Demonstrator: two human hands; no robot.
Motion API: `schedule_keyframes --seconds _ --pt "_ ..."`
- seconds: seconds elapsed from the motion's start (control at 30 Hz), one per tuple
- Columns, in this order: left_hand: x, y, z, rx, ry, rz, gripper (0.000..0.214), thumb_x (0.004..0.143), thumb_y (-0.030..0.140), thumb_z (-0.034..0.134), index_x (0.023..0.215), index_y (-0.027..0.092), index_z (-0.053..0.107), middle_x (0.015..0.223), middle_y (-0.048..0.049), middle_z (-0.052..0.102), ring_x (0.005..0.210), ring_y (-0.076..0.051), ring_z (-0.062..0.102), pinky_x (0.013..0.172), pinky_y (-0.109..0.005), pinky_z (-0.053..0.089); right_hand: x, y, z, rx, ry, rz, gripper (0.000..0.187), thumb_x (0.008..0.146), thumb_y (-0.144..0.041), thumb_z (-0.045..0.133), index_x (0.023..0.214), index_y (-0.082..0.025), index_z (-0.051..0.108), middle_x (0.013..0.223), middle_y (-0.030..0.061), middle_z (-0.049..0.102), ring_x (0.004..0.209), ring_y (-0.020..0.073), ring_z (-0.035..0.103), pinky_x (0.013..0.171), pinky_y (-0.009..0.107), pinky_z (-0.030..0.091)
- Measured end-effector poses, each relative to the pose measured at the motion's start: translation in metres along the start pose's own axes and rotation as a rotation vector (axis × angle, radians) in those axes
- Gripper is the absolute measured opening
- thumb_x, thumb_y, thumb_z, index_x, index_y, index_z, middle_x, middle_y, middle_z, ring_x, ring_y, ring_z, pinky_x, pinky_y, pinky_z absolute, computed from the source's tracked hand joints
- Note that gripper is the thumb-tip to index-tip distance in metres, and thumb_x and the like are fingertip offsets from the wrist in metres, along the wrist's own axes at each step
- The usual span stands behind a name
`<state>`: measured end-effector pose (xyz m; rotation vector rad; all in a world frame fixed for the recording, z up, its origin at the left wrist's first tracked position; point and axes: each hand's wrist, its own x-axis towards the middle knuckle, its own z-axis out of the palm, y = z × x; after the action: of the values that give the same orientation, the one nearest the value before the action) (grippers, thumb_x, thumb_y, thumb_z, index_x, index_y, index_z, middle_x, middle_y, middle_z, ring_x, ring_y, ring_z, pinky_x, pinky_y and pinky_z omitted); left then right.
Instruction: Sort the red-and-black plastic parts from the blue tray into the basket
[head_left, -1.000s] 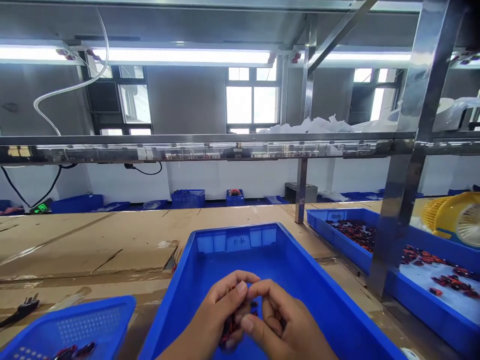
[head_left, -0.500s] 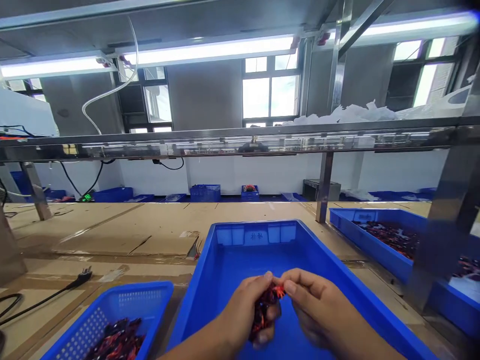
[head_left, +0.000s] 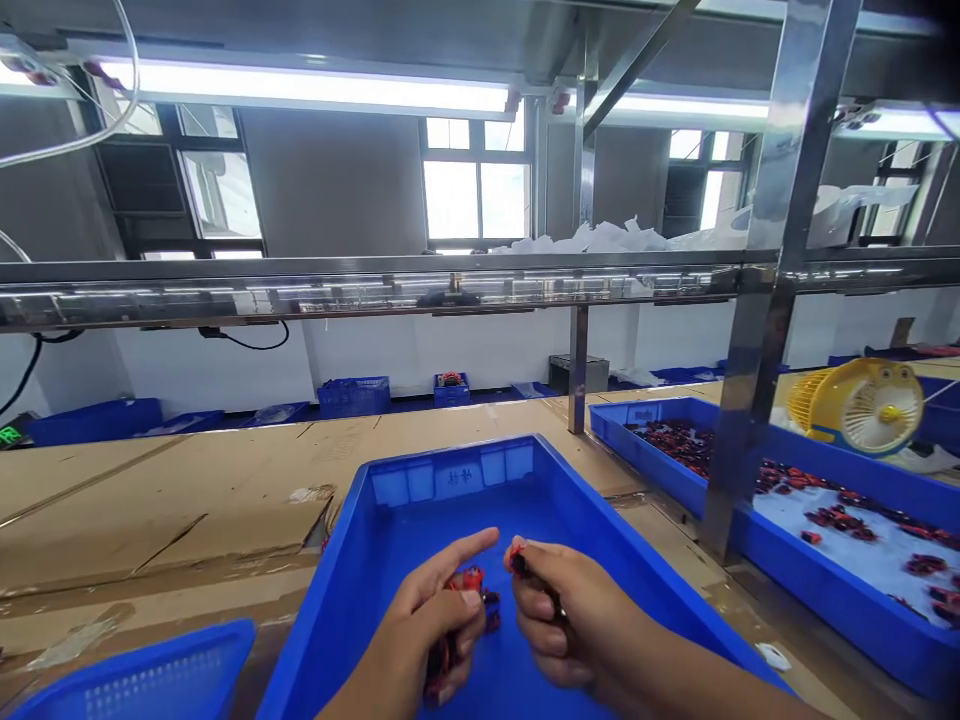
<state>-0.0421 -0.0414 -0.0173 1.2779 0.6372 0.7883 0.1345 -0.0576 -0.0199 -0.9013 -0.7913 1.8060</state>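
Both my hands hover over a blue plastic tray (head_left: 600, 520) in front of me. My left hand (head_left: 431, 625) is closed around a small bunch of red and black parts (head_left: 469, 582), its index finger stretched out. My right hand (head_left: 559, 615) is closed in a fist, pinching one small red and black part (head_left: 516, 556) at its top. The two hands sit a few centimetres apart, the single part level with the left fingertip.
A long blue tray (head_left: 810, 560) with scattered red and black parts lies to the right behind a steel post (head_left: 750, 380). A yellow fan (head_left: 862, 405) stands far right. A blue basket corner (head_left: 150, 675) shows bottom left. Cardboard (head_left: 172, 500) covers the bench.
My hands have drawn apart: the right hand has pulled one part away from the bunch in the left. The view has swung right, so the left basket is mostly out of frame.
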Motion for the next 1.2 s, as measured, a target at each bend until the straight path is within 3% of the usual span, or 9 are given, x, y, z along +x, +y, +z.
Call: schedule_keyframes --seconds 0.13,0.23,0.37,0.57,0.67,0.8,1.0,1.1,1.2 --pt "-0.001 0.000 0.000 0.000 -0.033 0.080 0.063 0.072 0.029 0.062 0.133 0.015 0.053 0.058 0.0061 0.047 0.034 -0.005 0.030 0.031 -0.018 0.026 -0.001 0.003 0.001 -0.035 -0.012 -0.009 0.025 0.097 -0.041 0.044 0.083 -0.021 0.050 0.053 -0.0078 0.043 0.033 0.0052 0.031 0.027 0.014 0.018" --pt "-0.002 0.002 0.005 0.128 0.017 0.086 0.048 0.075 0.025 0.059 0.121 0.015 0.060 0.060 0.0065 0.046 0.037 -0.004 0.029 0.033 -0.018 0.024 -0.003 0.004 0.003 -0.031 -0.020 0.025 0.024 0.097 -0.038 0.043 0.083 -0.021 0.051 0.053 -0.0073 0.043 0.033 0.0054 0.032 0.028 0.014 0.019" --pt "-0.006 0.004 0.013 0.246 0.098 0.076 0.048 0.080 0.029 0.059 0.127 0.020 0.052 0.067 0.0064 0.048 0.042 -0.004 0.029 0.040 -0.020 0.025 -0.007 0.002 0.008 -0.010 -0.003 0.075 0.025 0.097 -0.036 0.040 0.082 -0.020 0.052 0.053 -0.0063 0.044 0.034 0.0060 0.035 0.029 0.015 0.020" --pt "-0.012 0.004 0.020 0.601 0.168 0.234 0.062 0.088 0.043 0.058 0.143 0.023 0.037 0.072 0.0026 0.055 0.055 -0.010 0.042 0.055 -0.023 0.034 -0.008 0.002 0.009 -0.028 -0.024 0.098 0.035 0.095 -0.047 0.038 0.079 -0.020 0.054 0.064 -0.0034 0.051 0.036 0.0056 0.036 0.029 0.017 0.014" --pt "-0.014 0.002 0.020 0.786 0.214 0.227 0.066 0.090 0.037 0.054 0.149 0.026 0.026 0.075 0.0014 0.060 0.057 -0.014 0.050 0.058 -0.025 0.037 -0.010 0.003 0.008 -0.343 -0.029 -0.148 0.028 0.086 -0.049 0.058 0.081 -0.021 0.056 0.057 -0.0075 0.044 0.038 0.0058 0.030 0.035 0.019 0.018" --pt "-0.014 -0.006 0.014 0.990 0.244 0.225 0.078 0.083 0.023 0.054 0.152 0.031 0.019 0.081 -0.0001 0.067 0.063 -0.019 0.057 0.059 -0.027 0.034 -0.018 -0.001 0.007 -1.051 0.007 -0.590 0.019 0.076 -0.029 0.075 0.092 -0.023 0.065 0.058 -0.0078 0.046 0.054 0.0098 0.044 0.054 0.023 0.032" --pt "-0.014 -0.010 0.016 1.015 0.191 0.219 0.088 0.075 0.012 0.053 0.154 0.029 0.018 0.064 0.0038 0.061 0.050 -0.018 0.049 0.053 -0.027 0.026 -0.028 -0.011 0.005 -1.457 -0.153 -0.687 0.021 0.086 -0.025 0.068 0.106 -0.029 0.067 0.068 -0.0049 0.059 0.062 0.0134 0.053 0.058 0.024 0.034" --pt "-0.015 -0.006 0.021 0.945 0.151 0.209 0.088 0.075 0.011 0.052 0.154 0.027 0.015 0.059 0.0063 0.056 0.050 -0.016 0.047 0.053 -0.027 0.028 -0.031 -0.018 0.006 -1.542 -0.268 -0.728 0.018 0.092 -0.024 0.060 0.109 -0.028 0.067 0.080 -0.0011 0.067 0.072 0.0156 0.059 0.064 0.024 0.037" --pt "-0.015 -0.003 0.020 0.859 0.126 0.219 0.091 0.073 0.009 0.052 0.154 0.025 0.014 0.062 0.0064 0.055 0.052 -0.014 0.046 0.053 -0.026 0.030 -0.034 -0.022 0.009 -1.557 -0.276 -0.765 0.019 0.091 -0.021 0.061 0.108 -0.029 0.068 0.082 -0.0002 0.068 0.072 0.0157 0.059 0.065 0.024 0.038"
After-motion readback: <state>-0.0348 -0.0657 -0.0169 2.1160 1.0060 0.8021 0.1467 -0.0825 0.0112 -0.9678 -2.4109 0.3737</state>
